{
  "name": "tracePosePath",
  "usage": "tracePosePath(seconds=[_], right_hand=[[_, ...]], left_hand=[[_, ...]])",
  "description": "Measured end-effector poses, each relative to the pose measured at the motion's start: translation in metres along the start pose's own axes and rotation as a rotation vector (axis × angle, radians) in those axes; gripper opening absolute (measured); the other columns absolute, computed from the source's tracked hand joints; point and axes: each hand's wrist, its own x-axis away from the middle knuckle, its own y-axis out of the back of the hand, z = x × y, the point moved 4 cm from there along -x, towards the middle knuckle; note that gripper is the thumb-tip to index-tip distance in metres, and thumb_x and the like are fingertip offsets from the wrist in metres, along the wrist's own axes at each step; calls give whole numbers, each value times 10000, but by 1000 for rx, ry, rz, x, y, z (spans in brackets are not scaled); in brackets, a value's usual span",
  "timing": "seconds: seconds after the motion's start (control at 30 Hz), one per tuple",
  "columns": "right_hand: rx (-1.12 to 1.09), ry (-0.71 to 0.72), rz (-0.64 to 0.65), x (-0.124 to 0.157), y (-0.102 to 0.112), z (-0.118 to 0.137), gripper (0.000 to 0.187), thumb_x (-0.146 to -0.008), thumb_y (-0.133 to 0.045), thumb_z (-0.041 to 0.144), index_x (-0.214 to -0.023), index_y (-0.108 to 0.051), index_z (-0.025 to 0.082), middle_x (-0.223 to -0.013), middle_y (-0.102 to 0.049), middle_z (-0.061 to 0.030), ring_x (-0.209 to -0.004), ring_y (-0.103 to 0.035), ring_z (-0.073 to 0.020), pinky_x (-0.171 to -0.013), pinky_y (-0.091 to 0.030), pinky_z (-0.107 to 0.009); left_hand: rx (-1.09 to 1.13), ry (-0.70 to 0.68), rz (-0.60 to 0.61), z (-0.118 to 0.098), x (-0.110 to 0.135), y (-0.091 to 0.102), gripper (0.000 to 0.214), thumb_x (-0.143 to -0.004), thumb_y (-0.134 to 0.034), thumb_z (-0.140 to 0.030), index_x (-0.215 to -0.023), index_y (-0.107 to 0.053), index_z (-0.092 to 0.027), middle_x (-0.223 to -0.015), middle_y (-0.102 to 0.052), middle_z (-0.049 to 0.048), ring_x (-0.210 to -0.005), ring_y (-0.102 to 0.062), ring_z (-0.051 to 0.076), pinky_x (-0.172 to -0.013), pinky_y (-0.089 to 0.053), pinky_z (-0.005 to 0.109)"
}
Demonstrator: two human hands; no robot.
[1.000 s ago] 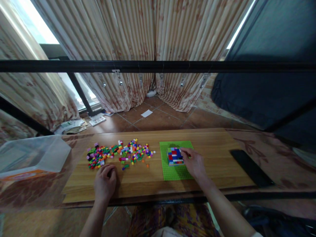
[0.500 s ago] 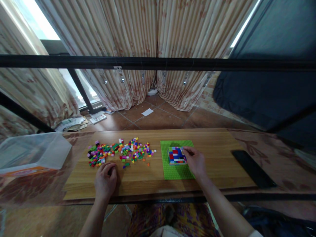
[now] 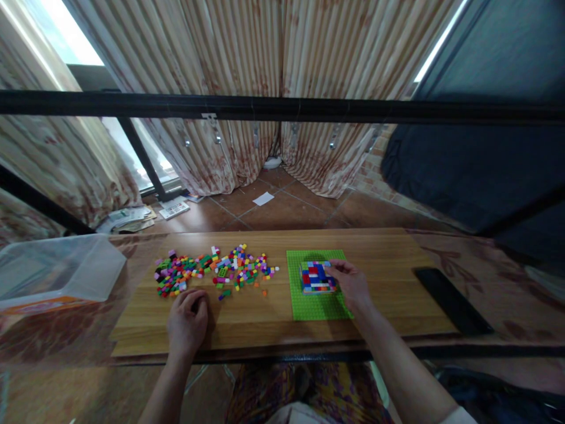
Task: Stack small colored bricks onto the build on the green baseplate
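A low, box-like build of toy bricks (image 3: 316, 278), mostly blue, red and white, stands on a green baseplate (image 3: 304, 309). My right hand (image 3: 351, 284) reaches over the plate's right side, thumb and fingers pinched on a toy brick at the build's upper right edge; the fingertips partly cover it. On the wooden board, my left hand (image 3: 189, 315) rests with its fingers curled in, and what they hold, if anything, is hidden. Just beyond it lies a spread of loose toy bricks (image 3: 179, 274) in many colours.
The wooden board (image 3: 247, 330) carries the bricks and baseplate. A clear plastic bin (image 3: 66, 265) is at the left, a black flat object (image 3: 452, 301) at the right. A black rail (image 3: 282, 109) crosses in front of the curtains (image 3: 229, 53). Papers (image 3: 128, 218) lie on the floor.
The view has shifted slightly. My right hand stays at the build's upper right edge with only a slight change of finger pose. My left hand keeps its place.
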Motion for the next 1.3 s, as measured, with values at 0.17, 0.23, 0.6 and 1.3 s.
tracePosePath(seconds=[0.17,0.23,0.6,1.3], right_hand=[[-21,-88,16,0,1,2,422,-399,-846,344,-736,-661,169,-597,-654,17,-501,-586,-118,-477,-462,-237],[-15,-108,29,0,0,3,428,-398,-846,338,-742,-657,167,-598,-658,13,-493,-581,-118,-467,-457,-236],[66,-118,106,-1,-13,10,370,-416,-825,282,-725,-659,167,-582,-651,22,-499,-583,-120,-491,-459,-239],[157,-96,101,-5,-19,9,290,-479,-765,278,-726,-666,164,-584,-661,9,-506,-606,-142,-481,-461,-239]], left_hand=[[-8,-9,-7,1,1,0,250,-820,-497,-311,-834,-697,-163,-951,-673,96,-895,-637,235,-838,-524,368],[-10,-11,-9,2,1,0,250,-817,-497,-308,-836,-699,-161,-953,-673,97,-900,-638,237,-843,-524,370],[-26,6,-4,4,1,-2,251,-816,-492,-312,-838,-698,-170,-958,-680,98,-906,-641,242,-852,-523,381],[5,-20,1,-1,0,0,213,-803,-487,-289,-824,-672,-185,-953,-675,97,-906,-634,245,-853,-516,382]])
